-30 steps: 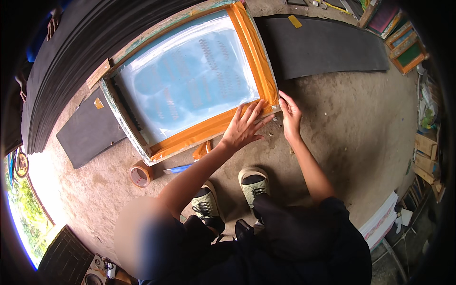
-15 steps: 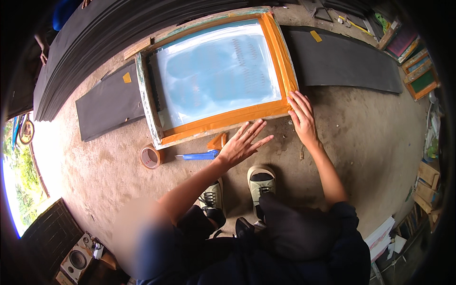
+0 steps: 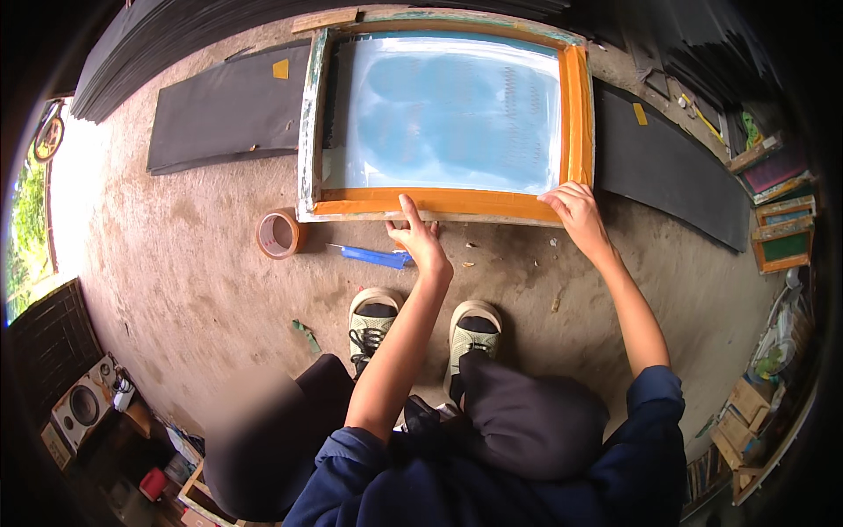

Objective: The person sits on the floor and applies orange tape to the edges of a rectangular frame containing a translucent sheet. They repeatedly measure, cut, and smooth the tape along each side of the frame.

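A wooden screen frame point(image 3: 439, 204) with pale blue mesh and orange tape round its edges lies flat on the concrete floor. My left hand point(image 3: 420, 237) rests at the frame's near edge with the forefinger stretched onto the orange tape, holding nothing. My right hand point(image 3: 575, 211) presses its fingertips on the near right corner of the frame, fingers curled over the tape. A blue-handled tool point(image 3: 373, 256) lies on the floor just left of my left hand. A roll of brown tape point(image 3: 278, 234) sits further left.
Black rubber sheets lie left point(image 3: 224, 110) and right point(image 3: 676, 171) of the frame, more stacked at the back. My two shoes point(image 3: 421, 329) stand below the frame. Small framed boards point(image 3: 781, 237) lie at the right; a speaker point(image 3: 83, 406) sits at lower left.
The view has swung so the frame now lies square ahead. My left hand has drawn in from a spread palm to a pointing finger on the near edge; my right hand stays at the corner.
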The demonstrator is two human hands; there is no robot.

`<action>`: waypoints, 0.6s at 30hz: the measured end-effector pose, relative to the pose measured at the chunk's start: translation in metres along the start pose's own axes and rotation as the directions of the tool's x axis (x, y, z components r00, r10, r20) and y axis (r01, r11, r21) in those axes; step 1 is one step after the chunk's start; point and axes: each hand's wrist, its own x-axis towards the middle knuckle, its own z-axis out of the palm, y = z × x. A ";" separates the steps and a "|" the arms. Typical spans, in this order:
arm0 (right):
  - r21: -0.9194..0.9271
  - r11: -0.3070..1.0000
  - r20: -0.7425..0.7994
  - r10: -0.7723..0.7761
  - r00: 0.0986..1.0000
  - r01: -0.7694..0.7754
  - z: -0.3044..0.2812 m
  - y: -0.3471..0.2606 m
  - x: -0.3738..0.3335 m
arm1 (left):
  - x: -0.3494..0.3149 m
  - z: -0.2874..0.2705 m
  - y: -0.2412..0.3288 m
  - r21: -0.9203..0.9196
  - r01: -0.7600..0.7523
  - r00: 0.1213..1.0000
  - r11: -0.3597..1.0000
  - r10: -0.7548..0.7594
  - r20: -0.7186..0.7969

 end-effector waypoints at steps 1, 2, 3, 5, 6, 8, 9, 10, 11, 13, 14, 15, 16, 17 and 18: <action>0.052 0.996 0.002 0.076 0.997 -0.076 0.007 0.001 0.003 | -0.001 0.003 0.004 0.034 0.031 0.999 0.999 -0.030 -0.029; 0.104 0.983 0.008 0.153 0.988 -0.153 0.015 -0.001 0.010 | -0.008 0.006 0.012 0.058 0.019 1.000 0.998 -0.019 -0.003; 0.155 0.961 0.016 0.230 0.973 -0.230 0.024 -0.005 0.016 | -0.005 0.006 0.007 0.093 0.003 1.000 0.996 -0.001 -0.022; 0.111 0.974 0.044 0.196 0.980 -0.200 0.037 -0.026 0.037 | 0.004 0.008 0.001 0.159 -0.041 0.997 0.986 0.052 -0.065; 0.072 0.984 0.068 0.158 0.985 -0.163 0.042 -0.025 0.044 | 0.000 0.014 -0.006 0.139 -0.119 0.990 0.983 0.128 -0.055; -0.021 0.996 0.130 0.091 0.987 -0.089 0.046 -0.037 0.052 | -0.011 0.023 -0.012 0.211 -0.218 0.972 0.953 0.230 -0.034; -0.028 0.998 0.138 0.054 0.989 -0.050 0.048 -0.040 0.051 | -0.015 0.024 -0.013 0.246 -0.267 0.960 0.932 0.280 -0.019; -0.035 0.999 0.147 0.013 0.989 -0.008 0.049 -0.041 0.051 | -0.017 0.023 -0.014 0.260 -0.276 0.959 0.926 0.283 0.009; -0.043 0.998 0.155 -0.028 0.987 0.035 0.050 -0.041 0.051 | -0.016 0.022 -0.015 0.280 -0.312 0.948 0.908 0.319 0.021; -0.037 0.995 0.142 -0.091 0.986 0.098 0.052 -0.042 0.048 | -0.012 0.018 -0.019 0.320 -0.380 0.921 0.868 0.386 0.049; -0.039 0.992 0.130 -0.116 0.985 0.122 0.054 -0.044 0.046 | -0.009 0.014 -0.022 0.339 -0.411 0.908 0.846 0.413 0.071; -0.041 0.988 0.118 -0.140 0.983 0.146 0.055 -0.045 0.045 | -0.006 0.009 -0.025 0.358 -0.441 0.894 0.823 0.439 0.093; -0.064 0.985 0.125 -0.150 0.981 0.159 0.055 -0.044 0.044 | -0.004 0.006 -0.028 0.372 -0.474 0.877 0.798 0.465 0.120; -0.087 0.981 0.131 -0.159 0.978 0.172 0.056 -0.043 0.043 | -0.001 0.003 -0.032 0.343 -0.464 0.885 0.817 0.445 0.138; -0.109 0.977 0.139 -0.169 0.976 0.185 0.055 -0.043 0.042 | 0.001 0.000 -0.035 0.314 -0.453 0.892 0.834 0.425 0.157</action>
